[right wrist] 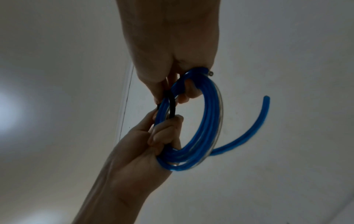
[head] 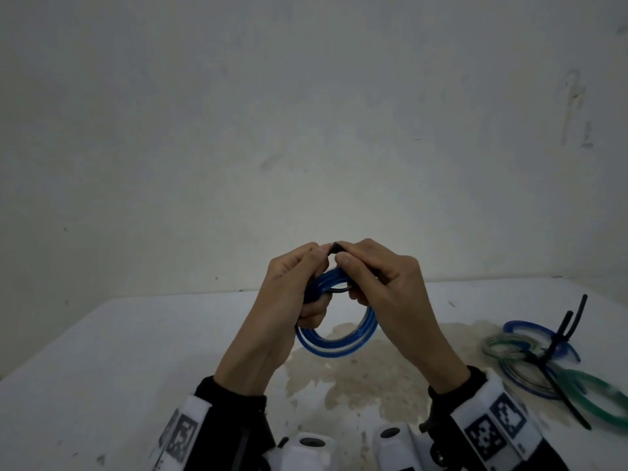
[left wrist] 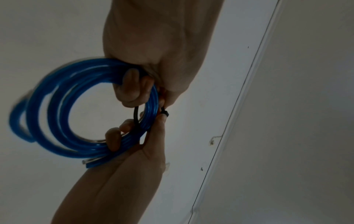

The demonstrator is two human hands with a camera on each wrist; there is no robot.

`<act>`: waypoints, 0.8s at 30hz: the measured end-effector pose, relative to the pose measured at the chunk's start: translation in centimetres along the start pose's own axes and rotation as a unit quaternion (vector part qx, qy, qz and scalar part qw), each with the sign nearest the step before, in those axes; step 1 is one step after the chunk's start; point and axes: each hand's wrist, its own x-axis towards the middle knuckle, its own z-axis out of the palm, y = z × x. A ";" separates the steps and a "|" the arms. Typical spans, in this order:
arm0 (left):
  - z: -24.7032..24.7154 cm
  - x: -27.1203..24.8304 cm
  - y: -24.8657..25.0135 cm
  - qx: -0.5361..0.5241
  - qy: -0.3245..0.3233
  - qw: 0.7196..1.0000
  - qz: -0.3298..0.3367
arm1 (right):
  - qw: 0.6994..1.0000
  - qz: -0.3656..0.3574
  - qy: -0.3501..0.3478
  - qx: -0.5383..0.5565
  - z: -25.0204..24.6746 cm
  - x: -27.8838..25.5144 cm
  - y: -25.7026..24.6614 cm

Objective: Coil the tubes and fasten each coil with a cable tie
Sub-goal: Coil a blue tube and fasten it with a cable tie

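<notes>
A coil of blue tube (head: 336, 345) with a clear strand in it hangs above the white table (head: 136, 351), held between both hands. My left hand (head: 317, 254) has its lower fingers curled round the coil's left side (left wrist: 57, 106). My right hand (head: 343, 258) hooks fingers through the coil's top right (right wrist: 208, 121). A black cable tie (head: 336, 248) loops round the bundle (left wrist: 136, 116) (right wrist: 171, 104). Both thumbs and forefingers pinch it at the top, where its head (left wrist: 164, 113) shows. One loose blue tube end (right wrist: 265, 106) sticks out sideways.
At the table's right lie tied coils: a blue one (head: 540, 329), a pale green-clear one (head: 506, 346) and a green one (head: 601, 399), with long black tie tails (head: 560, 338) standing up. A brown stain (head: 356, 379) marks the tabletop below my hands. A wall stands behind.
</notes>
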 end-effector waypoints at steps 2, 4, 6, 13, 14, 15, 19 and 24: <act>0.1 0.0 -0.1 0.004 0.009 1.000 0.006 | 0.999 -0.015 0.004 -0.029 0.3 -0.1 0.3; 0.4 -0.1 -0.3 0.017 0.018 1.000 0.014 | 0.995 -0.042 0.000 -0.089 0.6 -0.3 0.6; 0.5 -0.1 -0.4 0.037 0.031 0.999 0.020 | 0.987 -0.067 -0.010 -0.148 1.0 -0.5 0.7; 0.8 -0.1 -0.4 0.103 0.050 0.992 0.053 | 0.997 0.045 0.051 0.033 1.3 -0.6 -0.4; 0.8 -0.1 -0.4 0.111 0.049 0.991 0.057 | 0.994 0.057 0.064 0.067 1.2 -0.5 -0.7; 0.9 -0.1 -0.5 0.115 0.049 0.990 0.060 | 0.992 0.061 0.070 0.089 1.1 -0.5 -0.8; 1.1 -0.2 -0.6 0.145 0.052 0.984 0.085 | 0.987 0.073 0.067 0.124 1.0 -0.6 -0.7; 0.9 0.1 -0.8 0.212 0.050 0.968 0.124 | 0.984 0.124 0.035 0.123 0.3 -0.4 -0.5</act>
